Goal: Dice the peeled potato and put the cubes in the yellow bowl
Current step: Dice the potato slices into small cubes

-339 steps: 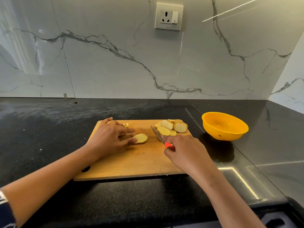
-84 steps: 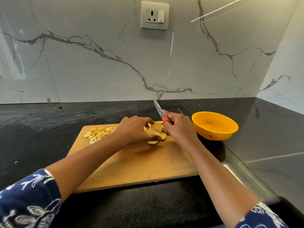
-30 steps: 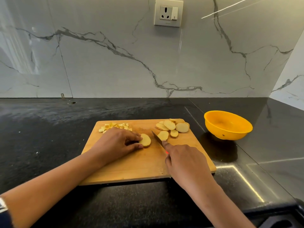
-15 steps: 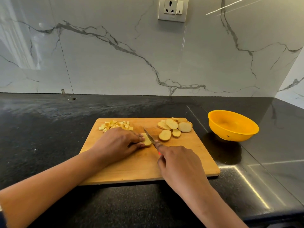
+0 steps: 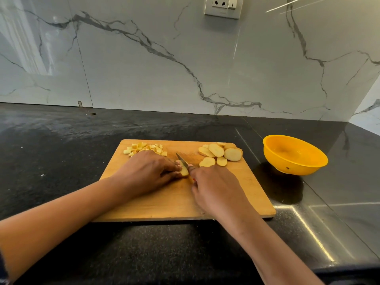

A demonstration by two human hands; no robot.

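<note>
On the wooden cutting board (image 5: 164,204), my left hand (image 5: 147,171) holds a potato slice (image 5: 184,171) down with curled fingertips. My right hand (image 5: 213,188) grips a knife (image 5: 182,159) by its red handle, and the blade cuts into that slice. Several more potato slices (image 5: 221,154) lie at the board's back right. A heap of small potato cubes (image 5: 144,149) sits at the back left, partly behind my left hand. The yellow bowl (image 5: 314,159) stands on the counter right of the board, and no potato shows inside it.
The black stone counter (image 5: 51,151) runs around the board, with a steel strip (image 5: 329,223) at the right front. A marble-look wall (image 5: 164,58) with a socket (image 5: 223,6) closes the back, and a side wall meets it at the far right.
My left hand took one slice from the pile and set it mid-board. The knife has moved left onto that slice and now cuts it. The cube heap has grown since the earliest frame.
</note>
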